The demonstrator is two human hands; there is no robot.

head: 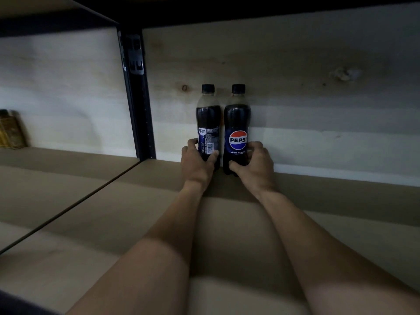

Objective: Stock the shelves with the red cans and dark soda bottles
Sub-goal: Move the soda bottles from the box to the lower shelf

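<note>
Head view, two upright dark soda bottles [223, 130] with black caps, touching, left hand [197, 162] and right hand [254, 163] each gripping one.

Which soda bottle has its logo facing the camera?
The right-hand bottle, gripped by the right hand; the left bottle, in the left hand, shows its barcode side.

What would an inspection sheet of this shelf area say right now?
Surface: tan shelf board, seam running diagonally at left.
Job's things: left bottle and right bottle, dark soda, upright side by side near the back panel; no red cans seen.
Clutter: blurred yellowish container in the neighbouring bay.
Grippers: left hand grips left bottle low; right hand grips right bottle low.
Cables: nothing seen.
Surroundings: black upright post, pale wooden back panel, dim light.
</note>
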